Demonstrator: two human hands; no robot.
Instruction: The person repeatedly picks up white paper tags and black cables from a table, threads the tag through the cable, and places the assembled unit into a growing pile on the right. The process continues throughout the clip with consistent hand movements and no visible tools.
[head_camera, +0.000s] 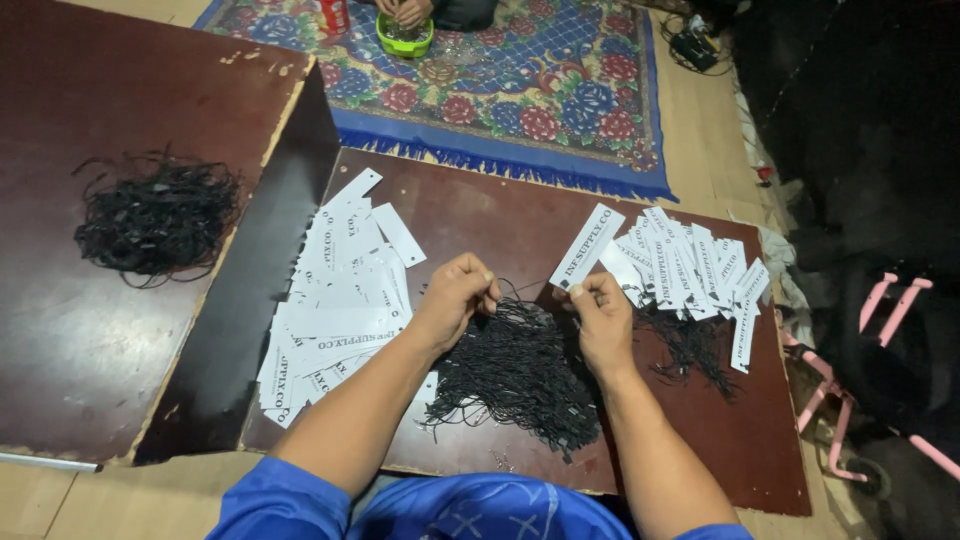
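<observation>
Head view shows me both hands over a dark board (700, 440) that lies on the floor. My left hand (455, 295) is pinched shut on a thin black string (515, 287), the fingertips drawn together near its end. My right hand (600, 315) grips a white tag (588, 247) by its lower end, holding it tilted up and to the right, with the string's tip running toward that end. Just below the hands, on the board, sits a heap of loose strings (520, 380). To the left lies a spread of plain tags (335, 300); to the right lies a fan of tags (695, 270) with strings trailing under them, so I judge those as already threaded. A second pile of strings (155, 215) rests on a raised board (80, 340) well to the left. At the top edge another person's hands (405, 10) work over a green bowl (405, 38) on a flowered rug (520, 90). The step in hand, as I read it, is feeding the string through the tag's hole. I cannot make out the hole itself; it is too small at this range. To do it well I would keep the tag steady in the right hand, hold the string close to its tip so it stays stiff, and keep the rest of the heap from tangling with the one strand being pulled clear.
</observation>
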